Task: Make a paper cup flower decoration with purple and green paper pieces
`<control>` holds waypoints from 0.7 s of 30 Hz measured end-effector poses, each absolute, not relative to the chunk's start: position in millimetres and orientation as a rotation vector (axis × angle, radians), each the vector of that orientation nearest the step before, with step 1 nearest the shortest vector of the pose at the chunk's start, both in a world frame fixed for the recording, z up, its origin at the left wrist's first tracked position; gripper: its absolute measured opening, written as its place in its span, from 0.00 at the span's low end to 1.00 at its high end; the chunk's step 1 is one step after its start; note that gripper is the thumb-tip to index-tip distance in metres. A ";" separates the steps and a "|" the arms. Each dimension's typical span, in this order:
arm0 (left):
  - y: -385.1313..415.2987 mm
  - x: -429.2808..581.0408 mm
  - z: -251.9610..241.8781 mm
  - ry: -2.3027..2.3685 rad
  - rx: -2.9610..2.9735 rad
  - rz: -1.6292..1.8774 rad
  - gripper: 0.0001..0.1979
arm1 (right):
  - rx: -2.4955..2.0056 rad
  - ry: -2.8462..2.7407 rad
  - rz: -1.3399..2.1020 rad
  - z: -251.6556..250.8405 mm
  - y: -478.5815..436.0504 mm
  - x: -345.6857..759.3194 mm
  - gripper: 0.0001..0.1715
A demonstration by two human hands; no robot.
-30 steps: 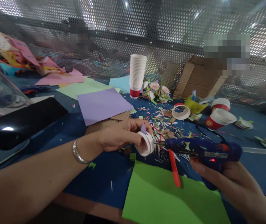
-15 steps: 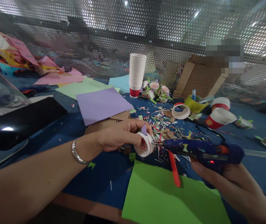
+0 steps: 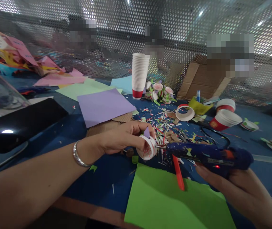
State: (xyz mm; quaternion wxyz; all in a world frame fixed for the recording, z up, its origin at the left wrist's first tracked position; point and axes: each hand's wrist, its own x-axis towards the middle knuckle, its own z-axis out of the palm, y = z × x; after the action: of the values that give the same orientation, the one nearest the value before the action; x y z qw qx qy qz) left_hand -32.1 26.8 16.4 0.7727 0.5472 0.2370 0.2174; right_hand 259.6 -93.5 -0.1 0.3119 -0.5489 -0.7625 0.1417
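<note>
My left hand (image 3: 124, 138) is closed around a cut-down paper cup base (image 3: 147, 150), its round, red-marked face turned toward me. A purple paper triangle (image 3: 146, 132) stands up from the cup's upper rim. In my right hand (image 3: 236, 183) is a blue hot glue gun (image 3: 202, 153) with a glowing red light. The gun's metal nozzle points left and meets or nearly meets the cup's right side; I cannot tell if they touch. Below the gun, an orange-red strip-like tool (image 3: 179, 173) overlaps a bright green paper sheet (image 3: 174, 200).
Paper scraps (image 3: 166, 127) litter the blue table. Behind stand a tall stack of paper cups (image 3: 140, 74) and a pile of small cup pieces (image 3: 158, 90). A purple sheet (image 3: 105, 105) and black phone-like slab (image 3: 23, 122) lie left. More cups (image 3: 225, 120) sit right.
Both hands hold almost the same pose, with the nozzle still at the cup's right side. The rear of the glue gun has shifted slightly to the right.
</note>
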 end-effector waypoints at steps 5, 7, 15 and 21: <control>26.4 -31.6 15.9 0.527 1.194 0.466 0.11 | -1.426 -2.043 0.415 -3.1 -94.5 262.7 0.17; 26.4 -31.5 15.8 0.539 1.198 0.468 0.11 | -1.423 -2.055 0.407 -1.5 -94.7 262.6 0.16; 27.4 -31.9 14.7 0.536 1.215 0.474 0.11 | -1.379 -2.074 0.383 7.1 -90.7 255.1 0.11; 28.4 -33.1 16.5 0.544 1.237 0.490 0.11 | -1.395 -2.047 0.351 -0.8 -92.3 261.0 0.14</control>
State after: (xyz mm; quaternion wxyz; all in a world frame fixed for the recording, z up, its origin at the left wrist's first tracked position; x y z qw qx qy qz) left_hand -33.1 28.4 16.5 0.7528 0.5665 0.2493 0.2243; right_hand 261.0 -92.3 -0.8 0.3146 -0.5293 -0.7766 0.1334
